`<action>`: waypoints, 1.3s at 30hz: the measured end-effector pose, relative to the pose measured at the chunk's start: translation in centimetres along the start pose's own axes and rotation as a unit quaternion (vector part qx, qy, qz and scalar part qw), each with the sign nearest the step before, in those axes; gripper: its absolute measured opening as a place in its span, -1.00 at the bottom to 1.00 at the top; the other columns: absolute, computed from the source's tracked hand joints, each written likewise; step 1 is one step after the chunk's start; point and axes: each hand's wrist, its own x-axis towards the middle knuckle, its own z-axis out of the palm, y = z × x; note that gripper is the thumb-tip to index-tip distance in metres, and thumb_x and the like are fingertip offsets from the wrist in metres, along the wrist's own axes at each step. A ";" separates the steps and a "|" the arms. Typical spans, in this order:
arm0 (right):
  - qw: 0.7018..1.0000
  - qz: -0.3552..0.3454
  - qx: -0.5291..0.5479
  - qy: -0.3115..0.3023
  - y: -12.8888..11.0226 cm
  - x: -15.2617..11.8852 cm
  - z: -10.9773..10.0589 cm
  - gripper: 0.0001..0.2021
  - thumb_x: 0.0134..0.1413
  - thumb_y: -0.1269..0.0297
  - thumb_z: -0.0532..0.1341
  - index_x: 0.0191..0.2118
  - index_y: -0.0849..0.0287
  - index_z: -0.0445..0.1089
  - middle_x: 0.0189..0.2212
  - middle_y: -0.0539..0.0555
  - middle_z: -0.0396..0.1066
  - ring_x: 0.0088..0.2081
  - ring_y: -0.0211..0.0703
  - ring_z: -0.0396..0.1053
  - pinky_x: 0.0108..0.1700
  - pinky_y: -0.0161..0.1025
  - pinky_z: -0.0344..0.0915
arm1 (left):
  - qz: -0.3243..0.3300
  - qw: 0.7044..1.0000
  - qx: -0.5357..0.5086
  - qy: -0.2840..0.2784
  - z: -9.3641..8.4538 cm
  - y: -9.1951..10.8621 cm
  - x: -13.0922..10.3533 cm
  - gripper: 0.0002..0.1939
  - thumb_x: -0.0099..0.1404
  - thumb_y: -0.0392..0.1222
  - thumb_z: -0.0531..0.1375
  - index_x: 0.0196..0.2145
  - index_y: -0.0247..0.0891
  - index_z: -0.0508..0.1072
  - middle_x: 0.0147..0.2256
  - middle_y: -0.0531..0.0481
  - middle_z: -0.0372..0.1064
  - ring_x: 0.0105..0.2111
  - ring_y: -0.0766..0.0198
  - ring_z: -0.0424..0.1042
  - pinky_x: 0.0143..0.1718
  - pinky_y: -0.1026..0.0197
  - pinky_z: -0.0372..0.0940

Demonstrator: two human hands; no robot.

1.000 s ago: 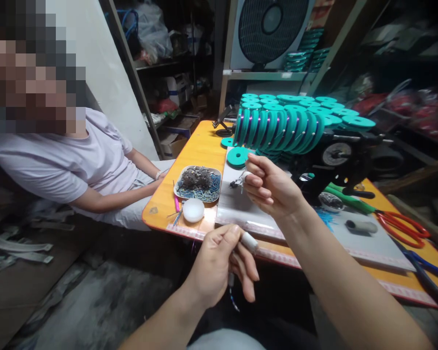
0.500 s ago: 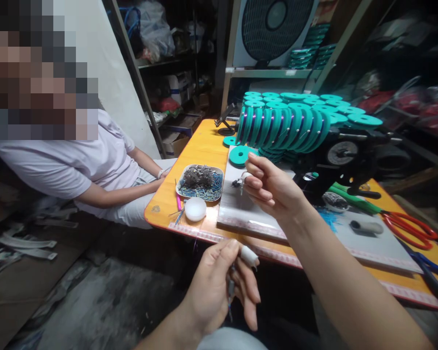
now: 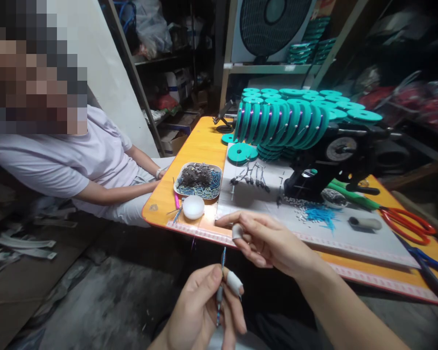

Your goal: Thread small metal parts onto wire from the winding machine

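At the lower middle, my left hand (image 3: 208, 301) pinches a thin blue and grey beaded piece (image 3: 219, 293) between thumb and taped index finger; it hangs upright with its tip above the fingers. My right hand (image 3: 259, 238) is just above and to the right, near the table's front edge, its fingers curled, one wrapped in white tape. Whether anything fine is between its fingertips I cannot make out. Several small dark weighted pieces (image 3: 253, 181) lie on the grey board (image 3: 237, 204). A tray (image 3: 199, 181) of blue and dark small parts and a white round container (image 3: 193, 208) stand at left.
A black machine (image 3: 314, 160) carries a row of green spools (image 3: 284, 121), with more behind. Red-handled scissors (image 3: 410, 226), a grey tube (image 3: 365, 223) and blue bits (image 3: 321, 216) lie right. A person (image 3: 58, 160) sits at left.
My right hand has come down and toward me from above the board, uncovering the small dark pieces. My left hand has dropped slightly, and more of the beaded piece shows.
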 end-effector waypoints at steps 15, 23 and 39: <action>1.000 -0.018 -0.014 0.021 3.4 -0.6 0.8 -0.73 0.21 0.05 0.30 -0.32 0.17 0.40 -0.72 -0.21 0.11 -0.72 -0.47 -0.03 -0.73 -0.54 0.00 | 0.002 1.000 0.023 -0.016 0.7 0.3 0.4 -0.58 0.52 -0.11 -0.07 -0.26 -0.39 0.49 -0.57 -0.11 0.55 -0.77 0.32 0.44 -0.79 0.47 0.21; 0.999 -0.022 -0.004 0.035 3.7 -0.6 1.1 -0.73 0.21 0.05 0.30 -0.34 0.16 0.39 -0.73 -0.22 0.08 -0.74 -0.47 -0.05 -0.74 -0.53 -0.03 | -0.007 1.000 -0.014 -0.026 0.2 0.1 0.2 -0.54 0.52 -0.14 -0.08 -0.30 -0.43 0.51 -0.50 -0.29 0.59 -0.69 0.24 0.53 -0.75 0.47 0.27; 0.994 -0.060 0.044 0.079 4.5 -0.7 2.5 -0.70 0.20 0.04 0.31 -0.35 0.18 0.35 -0.77 -0.19 0.22 -0.79 -0.49 0.04 -0.76 -0.58 0.00 | 0.140 0.983 0.084 0.088 1.7 -0.8 1.8 -0.64 0.36 -0.04 0.23 -0.45 -0.38 0.58 -0.54 -0.07 0.55 -0.75 0.43 0.39 -0.74 0.46 0.33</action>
